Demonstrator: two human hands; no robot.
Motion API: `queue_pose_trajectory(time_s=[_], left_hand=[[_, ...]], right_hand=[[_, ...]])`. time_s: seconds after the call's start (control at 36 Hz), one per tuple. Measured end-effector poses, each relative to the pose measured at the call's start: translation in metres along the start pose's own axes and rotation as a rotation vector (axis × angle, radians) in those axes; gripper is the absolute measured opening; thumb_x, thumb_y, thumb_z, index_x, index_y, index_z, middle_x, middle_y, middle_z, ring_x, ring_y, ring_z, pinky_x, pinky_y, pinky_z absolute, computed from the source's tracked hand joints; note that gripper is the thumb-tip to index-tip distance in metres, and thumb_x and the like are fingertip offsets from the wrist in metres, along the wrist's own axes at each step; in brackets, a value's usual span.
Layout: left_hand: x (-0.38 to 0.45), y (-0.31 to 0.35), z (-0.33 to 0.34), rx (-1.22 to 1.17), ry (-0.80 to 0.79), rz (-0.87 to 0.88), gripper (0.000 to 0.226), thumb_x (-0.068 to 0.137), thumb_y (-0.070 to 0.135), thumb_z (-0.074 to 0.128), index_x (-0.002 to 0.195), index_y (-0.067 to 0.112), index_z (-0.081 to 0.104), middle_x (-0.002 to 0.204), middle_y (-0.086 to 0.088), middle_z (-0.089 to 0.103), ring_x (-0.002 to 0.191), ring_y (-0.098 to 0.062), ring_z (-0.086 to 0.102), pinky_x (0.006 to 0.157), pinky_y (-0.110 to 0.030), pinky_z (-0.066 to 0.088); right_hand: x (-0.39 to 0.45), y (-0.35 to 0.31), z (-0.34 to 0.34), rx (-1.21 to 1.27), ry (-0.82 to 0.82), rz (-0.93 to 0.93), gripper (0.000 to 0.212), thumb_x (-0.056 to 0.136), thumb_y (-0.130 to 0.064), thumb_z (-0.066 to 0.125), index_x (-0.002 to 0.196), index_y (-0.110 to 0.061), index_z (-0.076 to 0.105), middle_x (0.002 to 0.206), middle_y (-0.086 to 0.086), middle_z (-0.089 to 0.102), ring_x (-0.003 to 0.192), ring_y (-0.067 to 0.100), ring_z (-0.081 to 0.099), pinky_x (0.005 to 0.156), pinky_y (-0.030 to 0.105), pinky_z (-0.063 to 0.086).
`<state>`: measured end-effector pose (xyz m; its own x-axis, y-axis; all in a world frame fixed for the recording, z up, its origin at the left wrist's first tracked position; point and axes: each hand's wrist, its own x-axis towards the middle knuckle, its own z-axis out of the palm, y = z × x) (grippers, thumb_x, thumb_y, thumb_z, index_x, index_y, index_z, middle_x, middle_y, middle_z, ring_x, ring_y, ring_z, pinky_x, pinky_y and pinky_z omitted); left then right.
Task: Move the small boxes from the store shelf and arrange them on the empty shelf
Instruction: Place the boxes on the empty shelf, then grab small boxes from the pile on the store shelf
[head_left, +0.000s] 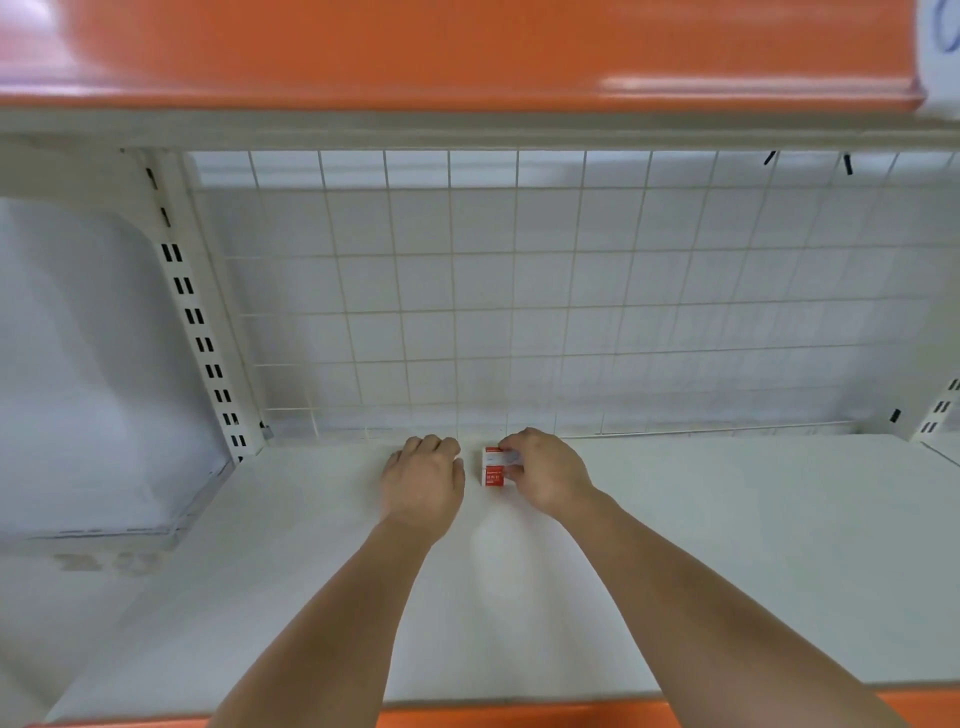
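Orange edging (519, 716) along the front lip of the white shelf (727, 571) sits closest to the lens, and two bare forearms cross over it, reaching toward the back of the board. Right hand (545, 470) pinches a small box (492, 467) from its right side, fingers curled onto the upper part and the thumb lower down, so the hand is closed on it. That box is white on top with a red band at its near, lower end carrying print too small to read; it stands at the rear of the shelf, just in front of the wire grid back panel (519, 312), roughly midway across the width. Its long axis appears to run from the grid toward the camera, red end pointing to the person, though whether it stands upright or lies flat on the board cannot be told from this angle. Left hand (423, 475) rests knuckles-up just beside the box on its left, a narrow gap between them; its fingers are curled under, and whether they hold anything cannot be told, since the palm side is hidden. Both hands are near each other but not touching. No other box shows on this shelf. At the left a slotted upright (200, 332) rises beside the grid, another slotted upright (940, 405) shows at the far right, and an orange-fronted upper shelf (467, 52) spans the top, blurred.
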<state>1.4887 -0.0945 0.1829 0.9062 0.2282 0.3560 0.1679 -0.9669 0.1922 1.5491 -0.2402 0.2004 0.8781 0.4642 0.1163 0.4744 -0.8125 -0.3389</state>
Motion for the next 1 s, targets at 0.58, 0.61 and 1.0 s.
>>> queue_pose_trajectory(time_s=[0.58,0.61,1.0], left_hand=[[-0.024,0.122,-0.003,-0.069,-0.205,0.411,0.044,0.101,0.044,0.033,0.140,0.025,0.041,0.140,0.004,0.047,0.131,-0.016,0.036,0.106,-0.030,0.031],[-0.027,0.139,-0.002,-0.075,-0.213,0.435,0.045,0.101,0.044,0.033,0.141,0.025,0.041,0.140,0.004,0.047,0.132,-0.016,0.036,0.106,-0.030,0.031],[-0.124,0.412,0.003,-0.200,-0.287,0.732,0.047,0.101,0.046,0.034,0.141,0.022,0.041,0.141,-0.001,0.047,0.130,-0.021,0.037,0.104,-0.033,0.032]], right_hand=[[-0.120,0.106,-0.073,-0.177,0.144,0.358,0.048,0.099,-0.042,0.042,0.141,-0.020,0.041,0.139,0.001,0.049,0.126,0.023,0.046,0.096,0.035,0.044],[-0.134,0.118,-0.081,-0.184,0.158,0.386,0.048,0.099,-0.042,0.042,0.141,-0.020,0.042,0.138,0.001,0.050,0.126,0.023,0.046,0.096,0.035,0.044],[-0.350,0.296,-0.180,-0.253,0.235,0.672,0.046,0.099,-0.039,0.043,0.139,-0.016,0.044,0.137,0.007,0.050,0.125,0.027,0.045,0.094,0.036,0.043]])
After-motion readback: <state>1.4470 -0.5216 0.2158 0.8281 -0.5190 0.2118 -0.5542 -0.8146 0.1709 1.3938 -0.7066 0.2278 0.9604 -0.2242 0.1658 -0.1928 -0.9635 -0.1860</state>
